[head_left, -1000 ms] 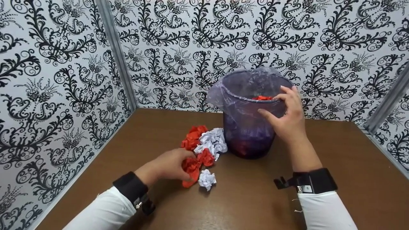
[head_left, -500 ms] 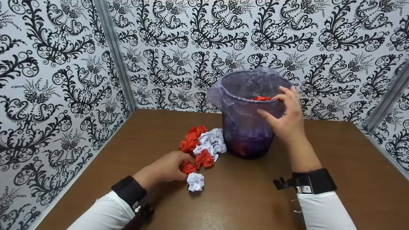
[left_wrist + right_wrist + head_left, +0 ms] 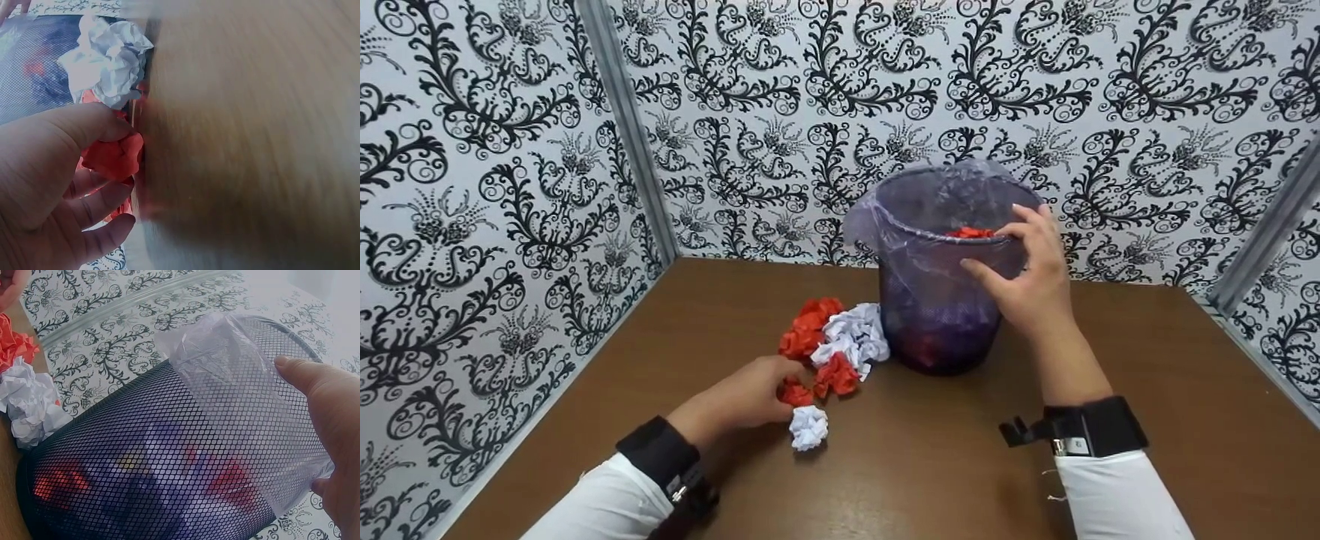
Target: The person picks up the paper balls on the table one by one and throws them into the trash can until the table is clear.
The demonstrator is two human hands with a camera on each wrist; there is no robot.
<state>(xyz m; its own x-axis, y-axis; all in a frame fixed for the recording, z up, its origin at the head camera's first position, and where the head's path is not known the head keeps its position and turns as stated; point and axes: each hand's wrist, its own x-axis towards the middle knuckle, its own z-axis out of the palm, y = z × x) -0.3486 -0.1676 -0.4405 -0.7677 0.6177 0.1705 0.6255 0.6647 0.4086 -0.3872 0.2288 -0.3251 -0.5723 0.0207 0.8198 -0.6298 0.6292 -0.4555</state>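
In the head view my left hand (image 3: 750, 390) pinches a red crumpled paper ball (image 3: 795, 392) low over the table. The left wrist view shows that red ball (image 3: 115, 157) between thumb and curled fingers. A white paper ball (image 3: 808, 427) lies right beside these fingertips. My right hand (image 3: 1031, 274) grips the rim of a purple mesh wastebasket (image 3: 937, 330), thumb outside and fingers over the edge. A thin clear plastic liner (image 3: 870, 221) hangs over the rim. Inside, red paper (image 3: 971, 232) shows, and more coloured paper is visible through the mesh in the right wrist view.
Left of the wastebasket lies a heap of red paper balls (image 3: 806, 326) and white crumpled paper (image 3: 851, 337), with another red ball (image 3: 836, 375) in front. Patterned walls stand behind and to the left of the brown table (image 3: 922, 465).
My left hand has closed in around the red ball and shifted slightly left. The near white ball has moved left to sit by its fingertips. My right hand stays on the rim.
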